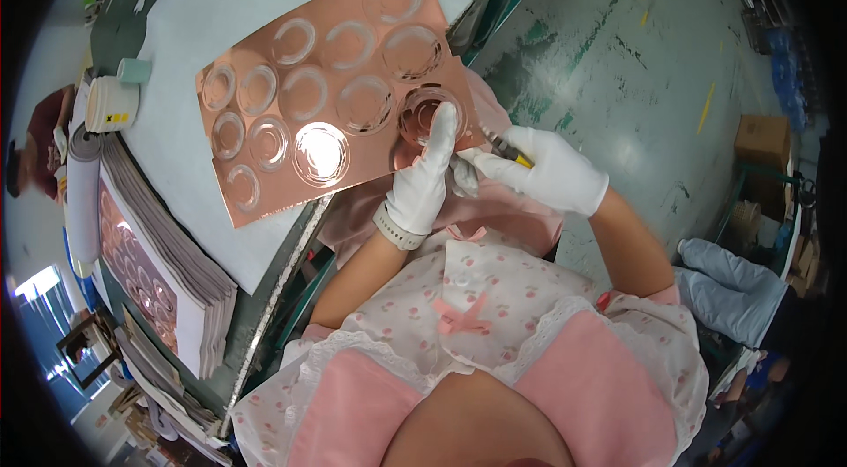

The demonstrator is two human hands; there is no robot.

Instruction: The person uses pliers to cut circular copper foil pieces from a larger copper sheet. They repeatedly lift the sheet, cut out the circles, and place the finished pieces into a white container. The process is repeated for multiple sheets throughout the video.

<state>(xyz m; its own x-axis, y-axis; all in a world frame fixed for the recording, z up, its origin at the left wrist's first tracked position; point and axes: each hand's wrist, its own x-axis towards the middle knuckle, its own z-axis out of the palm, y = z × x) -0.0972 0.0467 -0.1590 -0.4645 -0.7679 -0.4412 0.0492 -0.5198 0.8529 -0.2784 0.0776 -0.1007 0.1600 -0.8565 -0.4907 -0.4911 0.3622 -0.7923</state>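
Pink collar; left fingers clasp sheet, right fingers closed around tool.

Pink Ruffles and White Gloves

Wears white gloves on both the left hand and the right hand. Has a pale grey strap, dotted along its band, around the left wrist. Is dressed in a white smock scattered with small pink prints, fastened with an upper bow and a lower bow, both pink. Adds pink panels edged in white lace, a pink cuff and, below, a pink skirt. Shows a small red spot, too blurred to make out, by the right sleeve.
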